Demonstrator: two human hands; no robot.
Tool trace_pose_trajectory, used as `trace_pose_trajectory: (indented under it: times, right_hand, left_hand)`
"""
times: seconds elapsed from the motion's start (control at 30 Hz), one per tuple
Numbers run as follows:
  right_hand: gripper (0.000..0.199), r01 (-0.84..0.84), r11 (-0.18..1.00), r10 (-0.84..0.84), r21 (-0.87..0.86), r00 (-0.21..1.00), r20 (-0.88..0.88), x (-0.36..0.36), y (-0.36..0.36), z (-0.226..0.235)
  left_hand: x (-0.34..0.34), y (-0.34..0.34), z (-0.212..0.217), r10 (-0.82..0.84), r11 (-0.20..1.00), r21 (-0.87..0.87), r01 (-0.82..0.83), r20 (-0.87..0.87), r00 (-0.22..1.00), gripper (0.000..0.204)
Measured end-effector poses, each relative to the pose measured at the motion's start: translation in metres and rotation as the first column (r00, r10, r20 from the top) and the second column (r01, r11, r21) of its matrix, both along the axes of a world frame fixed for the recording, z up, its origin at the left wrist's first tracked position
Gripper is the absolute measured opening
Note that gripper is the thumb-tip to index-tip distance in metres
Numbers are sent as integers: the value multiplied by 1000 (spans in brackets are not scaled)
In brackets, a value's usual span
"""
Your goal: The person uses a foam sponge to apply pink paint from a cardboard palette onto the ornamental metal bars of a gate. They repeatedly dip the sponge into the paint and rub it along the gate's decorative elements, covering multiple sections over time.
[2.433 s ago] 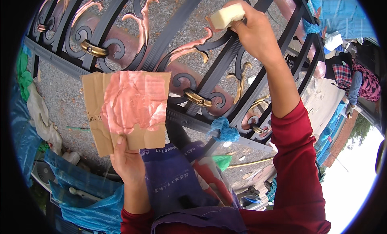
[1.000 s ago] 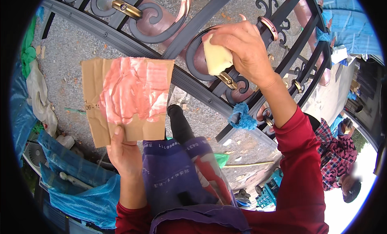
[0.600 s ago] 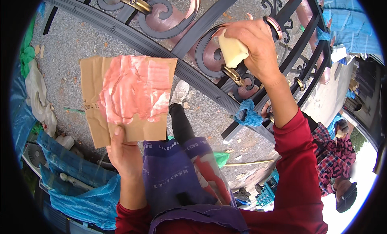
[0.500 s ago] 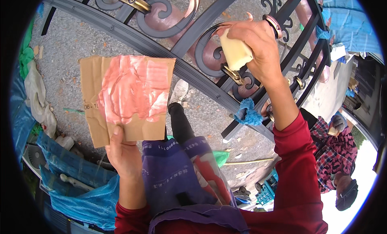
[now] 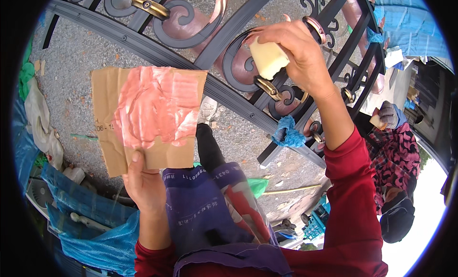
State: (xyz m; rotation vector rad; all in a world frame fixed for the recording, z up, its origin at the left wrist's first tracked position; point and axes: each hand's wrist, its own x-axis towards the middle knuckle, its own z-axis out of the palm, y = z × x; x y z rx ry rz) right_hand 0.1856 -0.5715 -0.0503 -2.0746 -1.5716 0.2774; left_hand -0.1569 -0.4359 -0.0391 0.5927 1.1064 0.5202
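Observation:
My left hand point(image 5: 142, 184) grips the lower edge of a flat piece of brown cardboard point(image 5: 107, 150) smeared with pink paste point(image 5: 157, 105), held level in front of me. My right hand point(image 5: 300, 52) is raised and closed on a pale yellow sponge block point(image 5: 268, 57), which rests against a scroll of the black wrought-iron gate point(image 5: 229, 93). The scroll under the sponge carries copper-pink paint, and a gold collar point(image 5: 268, 88) sits just below it.
The gate runs diagonally from upper left to right over grey gravel. A blue rag point(image 5: 287, 134) is tied on a bar. Another person point(image 5: 398, 153) in patterned clothes and gloves works at the right. Blue tarp point(image 5: 100, 234) and white cloth point(image 5: 40, 122) lie at the left.
My right hand has brought the sponge down from a higher bar to the scroll beside the gold collar and shifted it slightly along the curl. The cardboard has stayed nearly still in my left hand.

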Motion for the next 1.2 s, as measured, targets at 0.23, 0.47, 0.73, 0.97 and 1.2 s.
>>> trace_pose_trajectory:
  times: [0.23, 0.47, 0.73, 0.97, 1.2]
  right_hand:
    - [34, 98, 989, -100, 108, 995, 9, 2, -1, 2]
    - [37, 161, 983, -163, 91, 986, 15, 5, -1, -9]
    - [44, 213, 964, -171, 157, 955, -244, -22, -16, 34]
    - [24, 110, 993, -91, 36, 934, -345, -61, -8, 51]
    - [26, 252, 967, -229, 33, 922, -313, -86, -3, 38]
  left_hand:
    - [1, 4, 3, -9, 1000, 0, 9, -11, 1000, 51]
    - [15, 0, 5, -36, 999, 9, 36, 3, 999, 52]
    - [43, -13, 2, -85, 996, -24, 84, -16, 996, 47]
    - [75, -27, 0, -124, 991, -50, 124, 10, 992, 27]
    - [84, -39, 2, -148, 988, -32, 150, 42, 988, 28]
